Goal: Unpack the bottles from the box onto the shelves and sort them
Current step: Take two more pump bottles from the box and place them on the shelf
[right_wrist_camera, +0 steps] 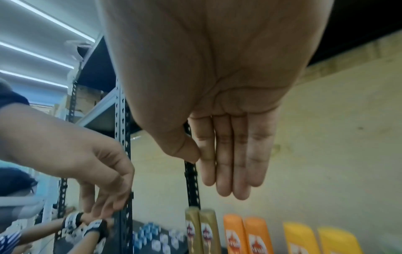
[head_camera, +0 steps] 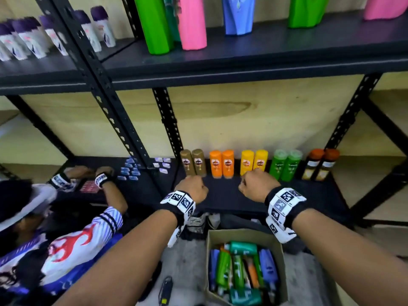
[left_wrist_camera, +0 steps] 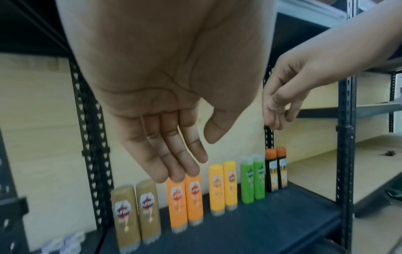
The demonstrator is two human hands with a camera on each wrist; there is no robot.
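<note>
Pairs of small bottles stand in a row at the back of the lower black shelf (head_camera: 223,196): gold (head_camera: 193,162), orange (head_camera: 221,163), yellow (head_camera: 254,162), green (head_camera: 287,164) and dark with orange caps (head_camera: 320,164). My left hand (head_camera: 194,188) hovers in front of the gold and orange pairs. My right hand (head_camera: 256,183) hovers in front of the yellow pair. The wrist views show the left hand (left_wrist_camera: 174,154) and the right hand (right_wrist_camera: 230,163) with straight fingers pointing down, holding nothing. The cardboard box (head_camera: 220,236) on the floor below holds several green, blue and orange bottles.
The upper shelf (head_camera: 265,51) carries tall green (head_camera: 154,25), pink (head_camera: 192,23) and blue (head_camera: 238,16) bottles. White bottles with purple caps (head_camera: 33,38) stand on the left unit. Another person (head_camera: 66,228) crouches at the left, hands on the neighbouring shelf. Black uprights (head_camera: 167,122) frame the bay.
</note>
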